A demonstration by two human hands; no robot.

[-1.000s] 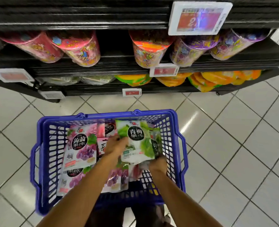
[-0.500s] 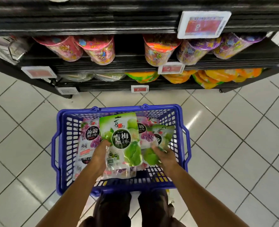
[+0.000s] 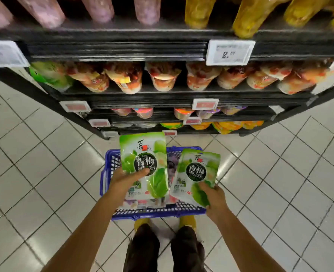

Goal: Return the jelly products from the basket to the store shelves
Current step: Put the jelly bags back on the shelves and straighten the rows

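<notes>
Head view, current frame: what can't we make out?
Blue basket contents: mostly hidden behind the left green pouch, right green pouch, left hand and right hand.
Top-shelf products: blurred, cut off by the top edge.
Left price tag: blurred, clipped by the left edge.
Red lower shelf tags: too small to read.

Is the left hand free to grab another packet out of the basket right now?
Probably not. The left hand grips a green pouch above the blue basket, and that pouch covers most of the packets left inside. It must shelve it first.
</notes>
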